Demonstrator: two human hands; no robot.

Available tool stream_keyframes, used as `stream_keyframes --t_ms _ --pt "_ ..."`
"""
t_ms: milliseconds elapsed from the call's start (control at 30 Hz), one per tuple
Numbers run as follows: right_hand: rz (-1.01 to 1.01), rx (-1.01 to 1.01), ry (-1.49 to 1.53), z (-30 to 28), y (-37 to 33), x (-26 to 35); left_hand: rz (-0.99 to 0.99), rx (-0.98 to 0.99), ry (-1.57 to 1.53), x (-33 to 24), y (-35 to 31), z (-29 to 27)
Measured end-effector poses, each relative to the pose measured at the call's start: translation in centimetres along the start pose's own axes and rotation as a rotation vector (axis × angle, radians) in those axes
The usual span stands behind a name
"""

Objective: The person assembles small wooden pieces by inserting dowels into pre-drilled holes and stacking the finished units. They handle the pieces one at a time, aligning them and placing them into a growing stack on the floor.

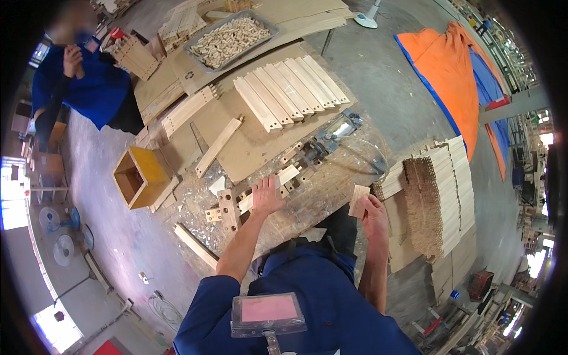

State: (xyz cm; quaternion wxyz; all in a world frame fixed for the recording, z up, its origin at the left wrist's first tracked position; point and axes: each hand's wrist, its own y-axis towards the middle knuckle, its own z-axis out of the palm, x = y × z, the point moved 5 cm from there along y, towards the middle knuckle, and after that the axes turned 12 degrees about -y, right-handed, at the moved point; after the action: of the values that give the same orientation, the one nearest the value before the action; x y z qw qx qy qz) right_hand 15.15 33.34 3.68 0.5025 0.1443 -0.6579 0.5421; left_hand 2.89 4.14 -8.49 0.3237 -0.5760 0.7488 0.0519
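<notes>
My left hand [268, 198] lies across a pale wooden strip [288, 174] set among small wooden blocks on the worktable, its fingers stretched over the strip. Beside it stands a drilled wooden block [228, 210] with dark round holes. Just beyond the strip sits a metal clamping device [331, 137] with a hose. Held up at the table's right side, my right hand [374, 214] pinches a short flat piece of wood [358, 201] between thumb and fingers. Its far end points up and away from me.
Pale wooden bars [290, 92] lie in a row on cardboard. A grey tray [192, 50] holds many dowels. At right rises a tall stack of boards [441, 201]; at left is a yellow box [155, 177]. A person in blue [83, 89] stands far left.
</notes>
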Motion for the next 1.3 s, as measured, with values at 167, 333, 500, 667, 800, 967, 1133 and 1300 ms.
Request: stream_keyframes --t_ms 167,333,500,667,800,967,1133,1300 --pt "-0.010 0.019 0.016 0.8 1.6 1.0 0.015 -0.014 -0.012 0.0 0.4 -0.9" --pt "0.006 0.101 -0.003 2.9 3.9 1.3 0.001 -0.010 0.026 0.3 1.2 -1.3" --pt "0.072 0.080 0.039 3.9 4.3 0.0 0.008 -0.006 0.037 0.3 1.5 -1.3" --pt "0.079 0.062 0.052 3.5 3.8 -0.7 -0.014 0.030 0.021 -0.1 1.2 -0.7" --pt "0.051 0.067 0.048 3.7 3.8 -0.7 -0.011 0.020 0.022 0.2 1.5 -1.3" --pt "0.099 0.072 0.011 4.0 3.0 -1.4 -0.037 0.092 0.031 0.6 1.4 -1.2" --pt "0.088 0.077 0.015 4.8 3.3 -0.8 -0.060 0.121 0.020 0.7 1.5 -0.9" --pt "0.069 0.122 0.039 5.3 4.0 -0.3 -0.012 0.056 0.023 0.7 1.4 -1.0"
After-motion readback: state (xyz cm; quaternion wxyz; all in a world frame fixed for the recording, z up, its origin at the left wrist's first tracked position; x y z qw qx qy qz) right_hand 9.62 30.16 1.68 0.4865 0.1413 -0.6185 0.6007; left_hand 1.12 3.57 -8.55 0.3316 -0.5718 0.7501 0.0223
